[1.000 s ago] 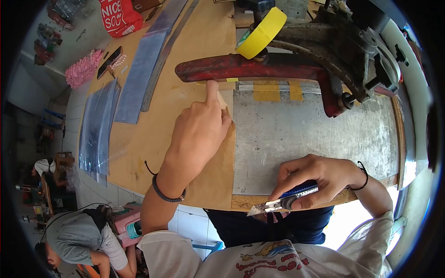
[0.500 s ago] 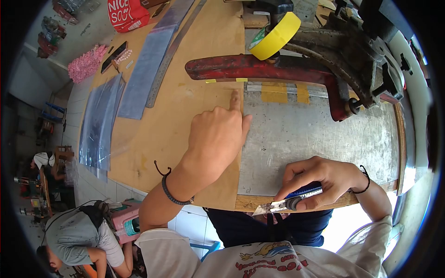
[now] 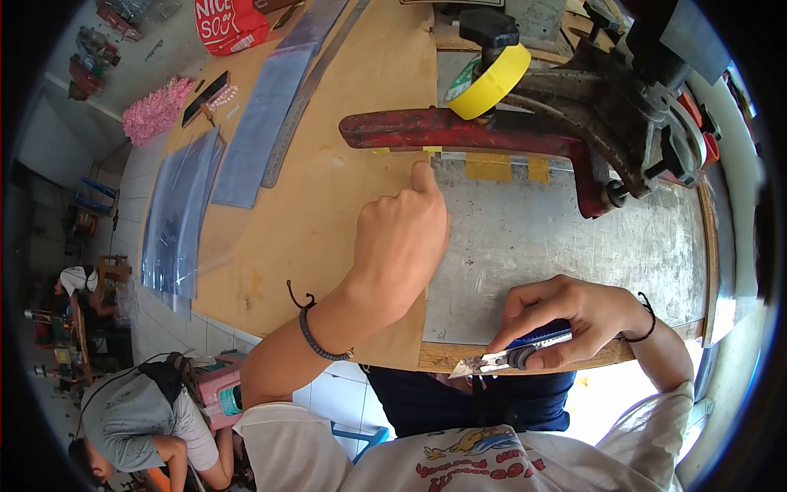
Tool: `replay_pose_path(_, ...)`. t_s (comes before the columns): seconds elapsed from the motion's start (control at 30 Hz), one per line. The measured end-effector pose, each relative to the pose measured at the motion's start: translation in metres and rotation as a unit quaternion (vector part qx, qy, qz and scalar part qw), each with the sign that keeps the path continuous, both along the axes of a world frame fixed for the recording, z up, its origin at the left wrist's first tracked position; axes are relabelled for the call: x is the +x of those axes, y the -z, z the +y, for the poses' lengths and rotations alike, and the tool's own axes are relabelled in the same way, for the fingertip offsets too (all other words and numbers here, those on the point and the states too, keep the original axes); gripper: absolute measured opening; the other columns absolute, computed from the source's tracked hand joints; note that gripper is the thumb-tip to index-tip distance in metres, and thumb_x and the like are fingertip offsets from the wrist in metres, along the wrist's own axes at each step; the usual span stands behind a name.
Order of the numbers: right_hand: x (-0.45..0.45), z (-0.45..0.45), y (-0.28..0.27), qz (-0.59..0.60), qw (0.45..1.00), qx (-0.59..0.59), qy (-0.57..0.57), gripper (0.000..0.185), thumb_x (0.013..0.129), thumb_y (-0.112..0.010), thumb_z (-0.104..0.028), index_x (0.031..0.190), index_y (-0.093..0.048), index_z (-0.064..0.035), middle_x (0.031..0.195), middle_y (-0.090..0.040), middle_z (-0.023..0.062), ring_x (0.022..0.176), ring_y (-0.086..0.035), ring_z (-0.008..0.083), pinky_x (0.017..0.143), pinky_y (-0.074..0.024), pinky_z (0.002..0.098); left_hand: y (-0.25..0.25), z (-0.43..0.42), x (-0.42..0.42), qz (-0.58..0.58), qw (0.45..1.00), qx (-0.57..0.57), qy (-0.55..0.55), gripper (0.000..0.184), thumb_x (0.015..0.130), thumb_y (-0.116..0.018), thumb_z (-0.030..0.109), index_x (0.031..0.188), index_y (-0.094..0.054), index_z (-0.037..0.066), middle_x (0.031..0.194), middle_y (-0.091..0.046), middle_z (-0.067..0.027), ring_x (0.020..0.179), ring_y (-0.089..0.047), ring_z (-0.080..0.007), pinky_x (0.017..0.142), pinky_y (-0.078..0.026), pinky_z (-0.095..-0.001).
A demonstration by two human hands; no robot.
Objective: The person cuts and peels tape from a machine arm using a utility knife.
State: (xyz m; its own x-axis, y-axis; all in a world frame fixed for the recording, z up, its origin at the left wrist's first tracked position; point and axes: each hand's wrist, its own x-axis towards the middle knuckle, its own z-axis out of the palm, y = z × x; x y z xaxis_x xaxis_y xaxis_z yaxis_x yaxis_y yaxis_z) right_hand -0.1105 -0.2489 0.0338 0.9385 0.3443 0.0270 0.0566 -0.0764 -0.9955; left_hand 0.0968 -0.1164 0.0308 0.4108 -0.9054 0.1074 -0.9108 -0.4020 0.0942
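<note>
My left hand (image 3: 403,238) is palm down over the seam between the brown board (image 3: 328,213) and the grey metal plate (image 3: 525,238). Its index finger points forward, the tip just short of a small yellow tape piece (image 3: 432,149) by the red clamp bar (image 3: 459,131). The other fingers are curled, with the thumb hidden; nothing shows in the hand. At the table's front edge, my right hand (image 3: 574,316) grips a utility knife (image 3: 520,357), its blade out and pointing left. A yellow tape roll (image 3: 500,82) rests against the clamp's black knob (image 3: 489,29).
Clear plastic sheets (image 3: 176,221), a bluish plastic strip (image 3: 262,123) and a steel ruler (image 3: 287,148) lie to the left. Farther back are a phone (image 3: 205,98) and a red bag (image 3: 229,25). Another person (image 3: 135,410) bends down at lower left.
My left hand has shifted slightly right, its index finger more bent and its thumb now out of sight. My right hand keeps the knife in almost the same place.
</note>
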Motion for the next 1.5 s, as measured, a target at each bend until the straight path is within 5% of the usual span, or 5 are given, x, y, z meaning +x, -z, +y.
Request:
replay_pose_path(0.27, 0.000, 0.000, 0.001, -0.009, 1.000, 0.004, 0.001, 0.043, 0.090, -0.072, -0.006, 0.132, -0.068, -0.0081, 0.105, -0.066, 0.0097, 0.095, -0.065, 0.0219, 0.083, -0.0510, 0.0333, -0.014, 0.004, 0.004, 0.071, 0.997, 0.001, -0.040, 0.035, 0.091, -0.060, 0.021, 0.072, -0.067, -0.007, 0.066, -0.065, -0.0270, 0.064, -0.068, -0.0434, 0.065, -0.057, -0.0484)
replay_pose_path(0.67, 0.000, -0.001, 0.004, -0.019, 1.000, 0.002, 0.003, 0.044, 0.090, -0.072, -0.006, 0.133, -0.068, -0.0092, 0.105, -0.067, 0.0097, 0.093, -0.066, 0.0217, 0.081, -0.0515, 0.0332, -0.031, 0.007, 0.023, 0.078, 0.993, 0.021, -0.091, 0.036, 0.093, -0.060, 0.023, 0.071, -0.071, -0.004, 0.073, -0.068, -0.0261, 0.071, -0.071, -0.0407, 0.068, -0.058, -0.0475)
replay_pose_path(0.77, 0.000, -0.001, 0.005, -0.022, 1.000, 0.005, 0.001, 0.044, 0.090, -0.072, -0.006, 0.133, -0.068, -0.0088, 0.105, -0.067, 0.0098, 0.093, -0.066, 0.0219, 0.081, -0.0516, 0.0332, -0.039, 0.009, 0.027, 0.089, 0.989, 0.061, -0.099, 0.038, 0.095, -0.060, 0.025, 0.075, -0.070, -0.006, 0.072, -0.068, -0.0258, 0.072, -0.070, -0.0417, 0.069, -0.058, -0.0481)
replay_pose_path(1.07, 0.002, -0.001, 0.005, -0.023, 1.000, 0.001, -0.003, 0.043, 0.090, -0.072, -0.006, 0.133, -0.067, -0.0077, 0.106, -0.067, 0.0100, 0.095, -0.066, 0.0219, 0.081, -0.0518, 0.0331, -0.035, 0.013, 0.015, 0.117, 0.986, 0.113, 0.021, 0.066, 0.099, -0.060, 0.043, 0.137, -0.049, -0.010, 0.068, -0.066, -0.0247, 0.069, -0.069, -0.0413, 0.066, -0.054, -0.0495)
replay_pose_path(1.5, 0.005, 0.008, -0.017, -0.016, 0.995, -0.091, 0.030, 0.039, 0.085, -0.077, -0.008, 0.124, -0.073, -0.0035, 0.100, -0.066, 0.0105, 0.088, -0.066, 0.0201, 0.076, -0.0530, 0.0305, -0.033, 0.020, 0.019, 0.119, 0.979, 0.144, 0.084, 0.068, 0.104, -0.051, 0.036, 0.148, -0.037, -0.014, 0.073, -0.067, -0.0268, 0.072, -0.069, -0.0427, 0.073, -0.056, -0.0503)
